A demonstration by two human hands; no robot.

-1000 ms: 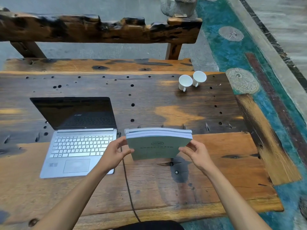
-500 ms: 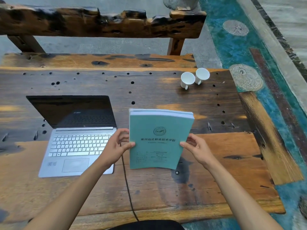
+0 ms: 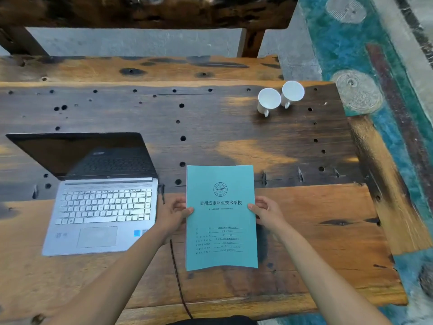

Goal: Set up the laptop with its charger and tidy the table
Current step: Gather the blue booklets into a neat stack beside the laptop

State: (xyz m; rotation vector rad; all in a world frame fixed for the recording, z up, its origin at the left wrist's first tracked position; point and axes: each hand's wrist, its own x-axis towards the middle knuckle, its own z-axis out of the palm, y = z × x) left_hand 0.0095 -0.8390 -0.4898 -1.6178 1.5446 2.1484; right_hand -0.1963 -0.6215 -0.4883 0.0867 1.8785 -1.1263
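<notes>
A teal booklet (image 3: 221, 231) with printed text is held by both side edges, cover facing up, low over the wooden table (image 3: 304, 231). My left hand (image 3: 174, 213) pinches its left edge and my right hand (image 3: 264, 211) pinches its right edge. To the left, an open silver laptop (image 3: 103, 207) with a dark screen sits on the table. A black charger cable (image 3: 178, 277) runs from the laptop's right side down past the table's near edge, partly hidden by my left forearm.
Two white cups (image 3: 280, 97) lie on their sides near the far right of the table. A wooden bench (image 3: 140, 69) stands behind the table. The table's right edge drops to a teal patterned floor (image 3: 375, 55).
The booklet has gone from standing tilted on edge to lying nearly flat with its cover up, lower and closer to the table. Both hands kept hold of its sides.
</notes>
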